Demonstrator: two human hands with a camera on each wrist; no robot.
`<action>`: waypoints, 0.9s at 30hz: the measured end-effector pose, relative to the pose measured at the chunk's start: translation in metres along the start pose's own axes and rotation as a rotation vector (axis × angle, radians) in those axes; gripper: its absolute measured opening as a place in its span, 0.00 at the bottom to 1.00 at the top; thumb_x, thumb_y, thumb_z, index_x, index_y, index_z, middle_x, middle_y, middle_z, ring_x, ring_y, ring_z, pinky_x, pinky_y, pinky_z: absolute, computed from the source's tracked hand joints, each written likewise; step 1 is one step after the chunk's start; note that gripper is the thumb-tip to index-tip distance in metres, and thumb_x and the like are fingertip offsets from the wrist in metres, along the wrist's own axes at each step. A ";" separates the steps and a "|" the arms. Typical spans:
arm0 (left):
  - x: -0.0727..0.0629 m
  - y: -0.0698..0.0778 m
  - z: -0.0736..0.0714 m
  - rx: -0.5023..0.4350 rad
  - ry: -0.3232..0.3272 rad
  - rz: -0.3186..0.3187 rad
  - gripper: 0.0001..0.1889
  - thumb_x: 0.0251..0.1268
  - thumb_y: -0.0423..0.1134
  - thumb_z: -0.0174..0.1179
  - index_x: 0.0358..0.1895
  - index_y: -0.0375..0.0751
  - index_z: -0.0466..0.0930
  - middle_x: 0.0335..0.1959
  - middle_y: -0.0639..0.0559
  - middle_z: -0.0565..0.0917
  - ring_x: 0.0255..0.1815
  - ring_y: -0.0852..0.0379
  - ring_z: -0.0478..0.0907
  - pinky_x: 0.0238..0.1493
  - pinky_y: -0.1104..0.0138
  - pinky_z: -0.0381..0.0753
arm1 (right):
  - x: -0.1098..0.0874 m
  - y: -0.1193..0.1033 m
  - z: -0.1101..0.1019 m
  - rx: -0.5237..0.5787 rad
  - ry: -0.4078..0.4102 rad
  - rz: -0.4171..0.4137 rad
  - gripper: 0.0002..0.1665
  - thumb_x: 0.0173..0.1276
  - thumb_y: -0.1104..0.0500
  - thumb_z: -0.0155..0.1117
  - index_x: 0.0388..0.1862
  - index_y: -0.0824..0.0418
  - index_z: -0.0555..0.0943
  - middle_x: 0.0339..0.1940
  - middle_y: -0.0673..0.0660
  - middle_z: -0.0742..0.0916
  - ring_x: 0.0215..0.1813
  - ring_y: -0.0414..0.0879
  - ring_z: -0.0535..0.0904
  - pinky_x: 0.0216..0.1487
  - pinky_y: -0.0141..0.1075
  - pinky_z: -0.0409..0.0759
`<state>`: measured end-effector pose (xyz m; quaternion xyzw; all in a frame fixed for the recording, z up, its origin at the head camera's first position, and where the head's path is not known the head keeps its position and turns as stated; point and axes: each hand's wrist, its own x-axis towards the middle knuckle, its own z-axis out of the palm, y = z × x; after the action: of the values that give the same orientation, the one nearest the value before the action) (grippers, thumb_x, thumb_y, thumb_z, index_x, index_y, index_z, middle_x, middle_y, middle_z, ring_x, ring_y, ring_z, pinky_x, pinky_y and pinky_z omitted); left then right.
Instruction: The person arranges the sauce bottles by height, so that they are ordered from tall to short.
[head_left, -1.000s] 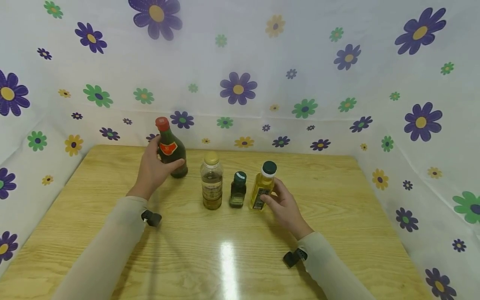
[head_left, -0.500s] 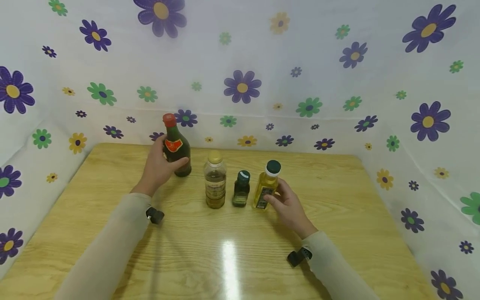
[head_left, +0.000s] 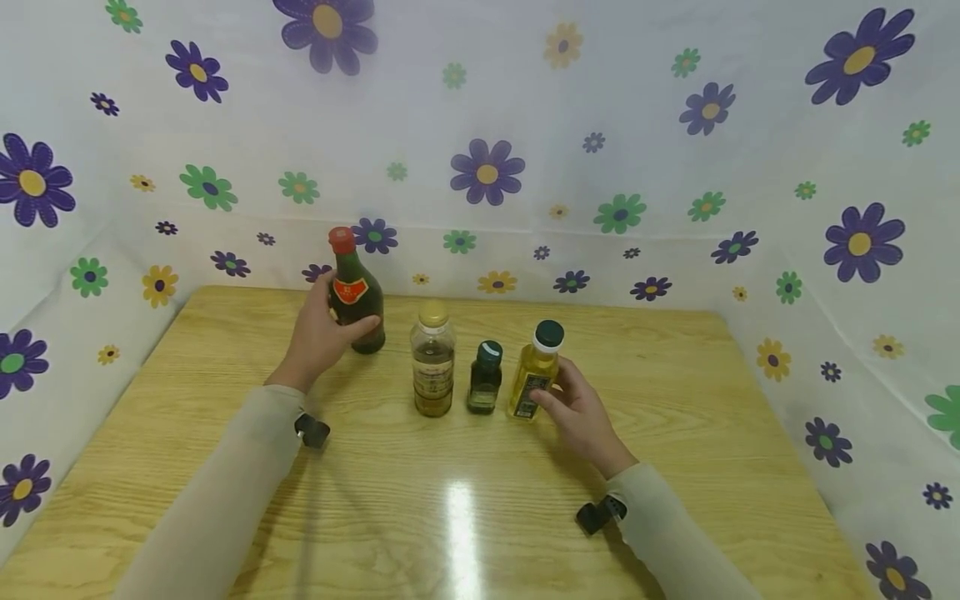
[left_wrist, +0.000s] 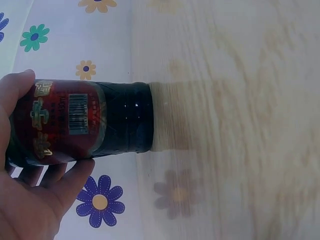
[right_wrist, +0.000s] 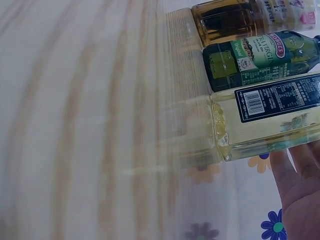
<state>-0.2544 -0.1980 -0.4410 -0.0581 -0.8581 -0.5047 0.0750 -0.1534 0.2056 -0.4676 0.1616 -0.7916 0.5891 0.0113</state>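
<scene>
In the head view, my left hand grips a dark green glass bottle with a red cap, thumb across its front. The left wrist view shows this bottle's red label with a barcode. My right hand holds a clear bottle of yellow oil with a dark green cap, thumb on its dark label. Just left of that stands a small dark green olive oil bottle. Beside it is a clear bottle of brown liquid with a yellow cap; no hand touches these two.
All the bottles are on a light wooden table. A white flower-patterned cloth hangs behind the table and along both sides. Small black cameras are strapped to both wrists, over pale sleeves.
The red-capped bottle in my left hand has tipped slightly to the right, more upright than a second ago. My right hand keeps its hold on the oil bottle. The head view has shifted a little.
</scene>
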 end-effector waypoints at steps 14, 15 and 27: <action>-0.001 -0.002 -0.003 -0.009 -0.047 -0.036 0.53 0.61 0.51 0.75 0.83 0.47 0.49 0.76 0.39 0.67 0.76 0.34 0.64 0.73 0.35 0.64 | -0.001 0.001 0.000 -0.006 -0.003 -0.009 0.32 0.77 0.64 0.62 0.78 0.60 0.66 0.74 0.63 0.75 0.75 0.60 0.70 0.73 0.51 0.72; -0.002 -0.002 -0.004 -0.007 -0.051 -0.037 0.54 0.61 0.51 0.75 0.83 0.48 0.48 0.77 0.39 0.66 0.76 0.34 0.64 0.73 0.35 0.64 | -0.001 0.000 0.000 -0.008 -0.004 -0.006 0.32 0.78 0.64 0.62 0.78 0.60 0.66 0.74 0.63 0.75 0.75 0.59 0.70 0.73 0.52 0.72; -0.001 -0.004 -0.003 -0.018 -0.047 -0.041 0.53 0.60 0.51 0.76 0.82 0.48 0.51 0.76 0.40 0.67 0.76 0.34 0.64 0.74 0.35 0.63 | 0.000 -0.001 -0.001 -0.010 -0.015 0.007 0.32 0.78 0.63 0.62 0.78 0.61 0.66 0.75 0.63 0.75 0.76 0.59 0.69 0.73 0.51 0.71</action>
<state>-0.2543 -0.2023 -0.4435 -0.0528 -0.8560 -0.5124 0.0440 -0.1536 0.2063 -0.4666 0.1631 -0.7952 0.5840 0.0039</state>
